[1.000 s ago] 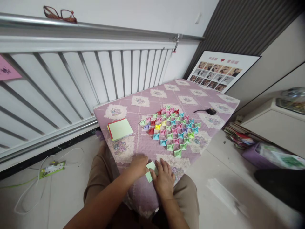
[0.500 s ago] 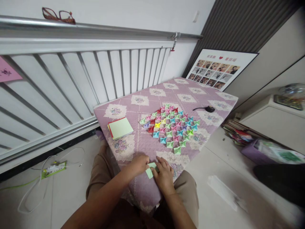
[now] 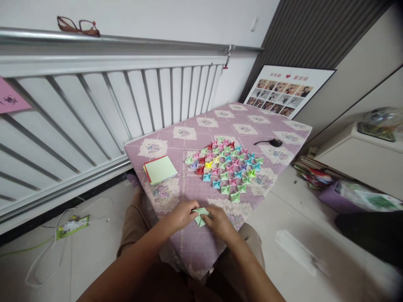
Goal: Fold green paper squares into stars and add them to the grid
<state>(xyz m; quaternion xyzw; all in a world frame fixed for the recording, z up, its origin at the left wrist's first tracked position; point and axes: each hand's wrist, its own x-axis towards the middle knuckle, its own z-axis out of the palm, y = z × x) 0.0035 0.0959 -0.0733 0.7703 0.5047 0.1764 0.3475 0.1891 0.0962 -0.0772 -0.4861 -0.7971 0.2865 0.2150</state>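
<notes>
A small piece of light green folded paper (image 3: 200,219) is held between my two hands at the near end of the table. My left hand (image 3: 185,214) pinches its left edge, fingers closed. On the right side, my right hand (image 3: 219,221) grips it with the thumb lying on top of the paper. Creases run across its face. Beyond my hands lie many folded paper pieces (image 3: 224,164) in green, pink, blue, red and yellow, set out in a diamond pattern. To the left sits a stack of square paper (image 3: 161,170), light green on top with red and yellow edges showing.
A floral pink cloth covers the table (image 3: 185,144). A black corded object (image 3: 276,142) lies at its right side. A photo board (image 3: 288,91) leans at the far end. The radiator (image 3: 151,96) borders the left, with eyeglasses (image 3: 78,27) on its pipe. A power strip (image 3: 73,227) is on the floor.
My right hand has gone from lying spread over the green paper to gripping its right side. The paper and both hands have shifted slightly away from me.
</notes>
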